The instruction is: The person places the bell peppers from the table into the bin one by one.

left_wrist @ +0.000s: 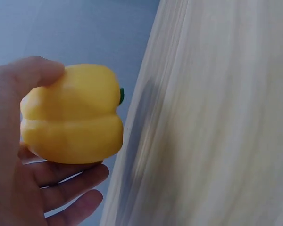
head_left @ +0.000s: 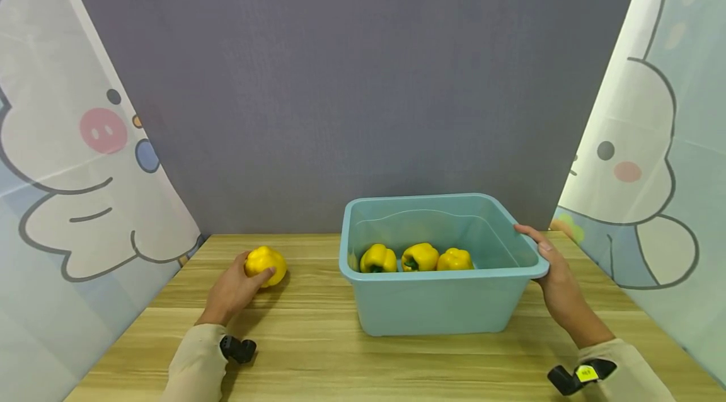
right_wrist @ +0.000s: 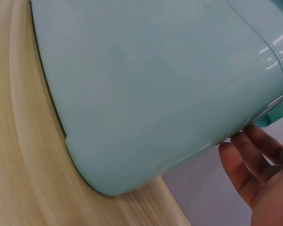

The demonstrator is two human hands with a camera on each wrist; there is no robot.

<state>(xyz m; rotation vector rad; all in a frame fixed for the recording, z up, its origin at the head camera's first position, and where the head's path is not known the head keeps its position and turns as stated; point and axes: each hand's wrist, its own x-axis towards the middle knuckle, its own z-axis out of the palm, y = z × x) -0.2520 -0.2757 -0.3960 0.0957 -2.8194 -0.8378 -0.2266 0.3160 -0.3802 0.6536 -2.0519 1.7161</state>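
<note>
My left hand [head_left: 236, 288] grips a yellow bell pepper [head_left: 266, 265] at the left of the table, with the thumb on one side and fingers on the other. In the left wrist view the pepper [left_wrist: 73, 115] shows its green stem pointing away from the palm, and its shadow falls on the wood. My right hand [head_left: 558, 279] holds the right rim of a light blue plastic bin [head_left: 437, 304]. From the right wrist view, fingertips [right_wrist: 233, 141] touch the bin's outer wall beneath the rim. Inside the bin lie three yellow bell peppers [head_left: 420, 257].
The bin stands on a wood-grain table [head_left: 306, 358], right of centre. A grey panel [head_left: 363, 87] rises behind the table's far edge. Curtains with cartoon animals hang at the left [head_left: 74, 213] and right [head_left: 641, 200].
</note>
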